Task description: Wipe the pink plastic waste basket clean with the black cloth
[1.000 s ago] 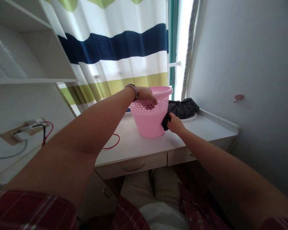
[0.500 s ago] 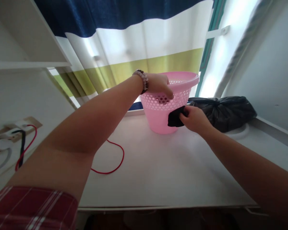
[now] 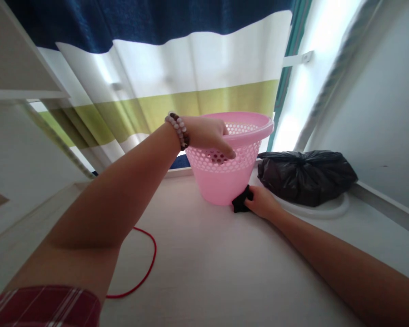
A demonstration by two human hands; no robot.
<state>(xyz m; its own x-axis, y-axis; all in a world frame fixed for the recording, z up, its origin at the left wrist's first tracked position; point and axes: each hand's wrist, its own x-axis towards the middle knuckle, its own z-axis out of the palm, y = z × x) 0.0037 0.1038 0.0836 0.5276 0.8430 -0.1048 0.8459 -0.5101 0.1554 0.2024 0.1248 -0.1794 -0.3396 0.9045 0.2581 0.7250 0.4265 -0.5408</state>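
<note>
A pink plastic basket [image 3: 221, 184] with a perforated upper wall stands upright on the white tabletop [image 3: 204, 263]. My left hand [image 3: 209, 134], with a beaded bracelet at its wrist, grips the near left rim. Its thumb lies outside the wall and the other fingers reach inside, partly hidden. Low at the basket's right side, my right hand [image 3: 261, 202] is closed on a black cloth [image 3: 241, 201]. The cloth is bunched and lies against the basket's base, close to the tabletop.
A knotted black plastic bag [image 3: 308, 177] lies to the right on a white round rim [image 3: 327, 211]. A red cord [image 3: 153, 259] curves across the tabletop at the left. Behind the basket hangs a striped curtain [image 3: 170, 100], beside a window frame [image 3: 286, 77].
My right hand has moved the black cloth down from the basket's side wall to its base. My left hand keeps its hold on the rim. The view has shifted a little.
</note>
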